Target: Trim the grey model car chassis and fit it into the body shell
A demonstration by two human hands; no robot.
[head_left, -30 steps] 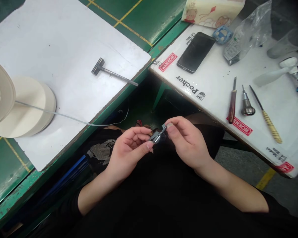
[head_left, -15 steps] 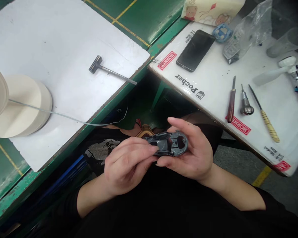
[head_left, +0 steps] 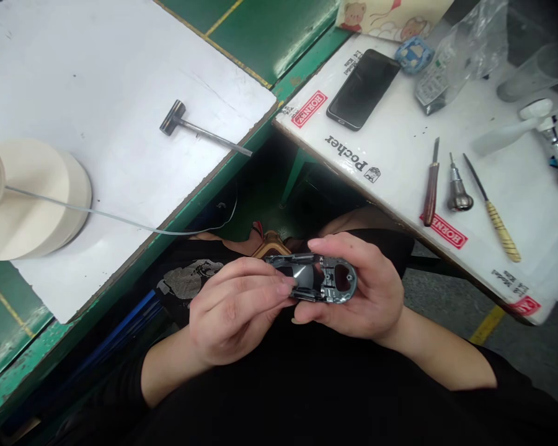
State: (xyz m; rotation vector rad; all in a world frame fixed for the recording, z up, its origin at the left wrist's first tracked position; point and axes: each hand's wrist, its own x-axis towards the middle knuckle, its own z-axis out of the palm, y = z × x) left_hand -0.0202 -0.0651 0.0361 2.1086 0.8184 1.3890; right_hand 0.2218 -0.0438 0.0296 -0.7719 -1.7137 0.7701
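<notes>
A small dark plastic shell (head_left: 314, 279) is sitting over the lap, below the gap between two tables. The right hand (head_left: 358, 291) is cradling it, fingers wrapping its far end; the left hand (head_left: 235, 306) is pinching its near end. A hammer (head_left: 199, 127) is lying near the green table's (head_left: 260, 37) edge. Hand tools (head_left: 460, 189) and a phone (head_left: 363, 90) are resting on the white table (head_left: 400, 155).

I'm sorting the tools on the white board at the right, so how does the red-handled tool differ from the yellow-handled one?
The red-handled tool has a smooth dark red handle; the yellow-handled tool has a pale yellow, ribbed-looking one. The red-handled tool lies nearly straight up and down in the picture, while the yellow-handled tool slants, its handle toward the lower right. The yellow-handled tool's dark shaft looks longer and thinner. Both lie flat, untouched, either side of a metal-knobbed tool.
</notes>
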